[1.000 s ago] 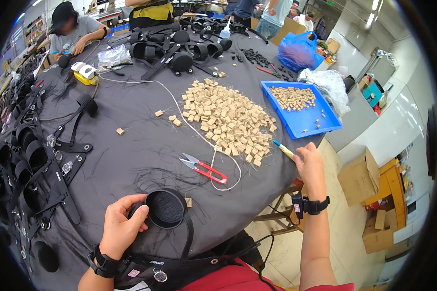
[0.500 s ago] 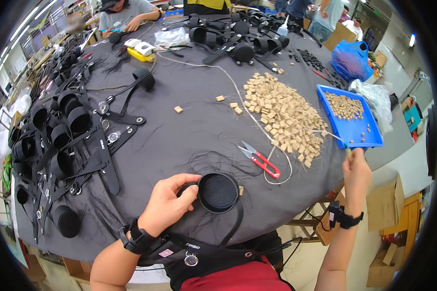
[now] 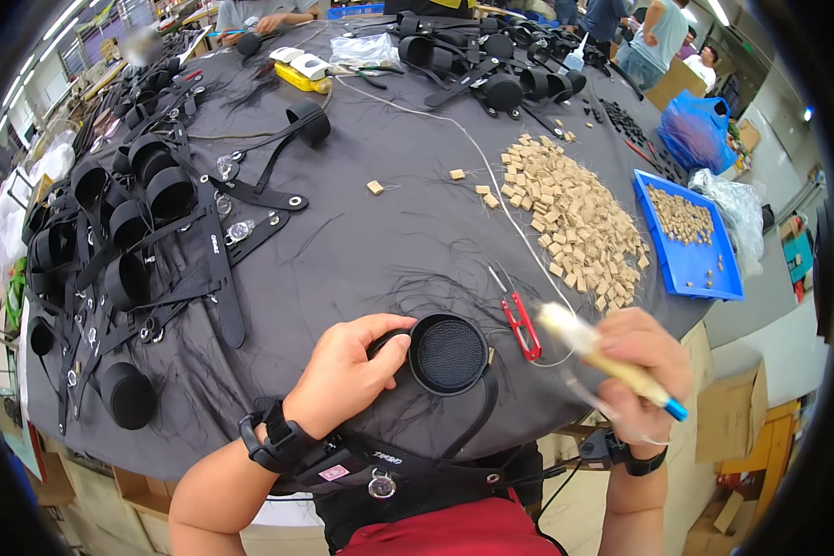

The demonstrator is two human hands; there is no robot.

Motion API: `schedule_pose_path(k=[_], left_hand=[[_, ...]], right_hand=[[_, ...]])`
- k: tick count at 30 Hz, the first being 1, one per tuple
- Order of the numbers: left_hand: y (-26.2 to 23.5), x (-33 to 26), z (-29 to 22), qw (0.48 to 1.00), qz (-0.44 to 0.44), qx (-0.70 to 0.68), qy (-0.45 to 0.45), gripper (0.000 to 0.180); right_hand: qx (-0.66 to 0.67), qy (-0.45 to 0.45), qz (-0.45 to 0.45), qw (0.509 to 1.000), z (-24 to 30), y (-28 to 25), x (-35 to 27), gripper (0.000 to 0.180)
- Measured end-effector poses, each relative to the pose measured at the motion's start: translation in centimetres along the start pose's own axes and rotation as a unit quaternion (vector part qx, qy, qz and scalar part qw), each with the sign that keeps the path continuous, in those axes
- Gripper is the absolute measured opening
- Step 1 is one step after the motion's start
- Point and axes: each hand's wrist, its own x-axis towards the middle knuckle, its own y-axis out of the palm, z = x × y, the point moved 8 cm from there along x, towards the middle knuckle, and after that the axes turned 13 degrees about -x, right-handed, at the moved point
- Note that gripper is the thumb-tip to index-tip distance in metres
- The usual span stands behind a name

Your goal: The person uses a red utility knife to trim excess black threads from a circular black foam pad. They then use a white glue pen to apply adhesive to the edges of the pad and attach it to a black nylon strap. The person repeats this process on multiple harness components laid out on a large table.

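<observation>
My left hand pinches the side of a round black leather cup, its open mouth facing up and its pebbled bottom showing. From the cup a black strap curves down to a black band with a metal ring at the table's front edge. My right hand is closed round a corded tool with a pale yellow handle and blue end. Its whitish front is smeared by motion, right of the cup and apart from it. Red-handled thread snips lie between cup and tool.
A heap of small tan tagged squares covers the right middle. Beyond it stands a blue tray of small tan pieces. Black strap-and-cup pieces pile up at left and far back. A pale cord crosses the grey cloth. Another person's hand works at the far left.
My right hand has swung from beside the blue tray down and left, turning the tool so its blue end points down to the right. The cup remains in my left hand.
</observation>
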Motion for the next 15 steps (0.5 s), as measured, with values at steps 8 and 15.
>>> schedule_pose_path(k=[8, 15], left_hand=[[-0.1, 0.0, -0.1, 0.999, -0.002, 0.023, 0.027, 0.028], [0.0, 0.0, -0.3, 0.998, 0.0, 0.031, 0.051, 0.028]], right_hand=[[0.075, 0.027, 0.196, 0.977, -0.5, 8.0, 1.6, 0.024], [0.001, -0.018, 0.161, 0.987, 0.2, 9.0, 2.3, 0.022]])
